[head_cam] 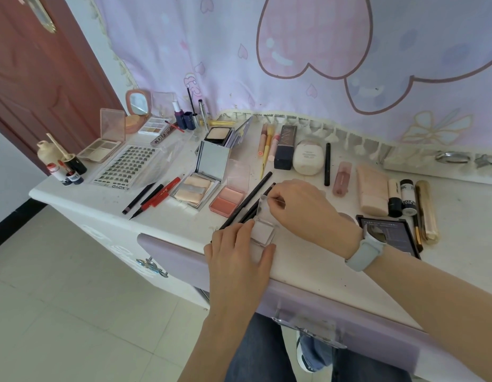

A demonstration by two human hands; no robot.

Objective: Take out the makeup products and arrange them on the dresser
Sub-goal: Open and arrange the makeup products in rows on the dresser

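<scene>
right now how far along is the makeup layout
Mostly done, it seems: many products already lie spread on the dresser, such as the lash tray and blush. In hand: the left hand steadies a small clear compact while the right hand lifts its lid. Left: setting that compact down. No bag or box is visible.
</scene>
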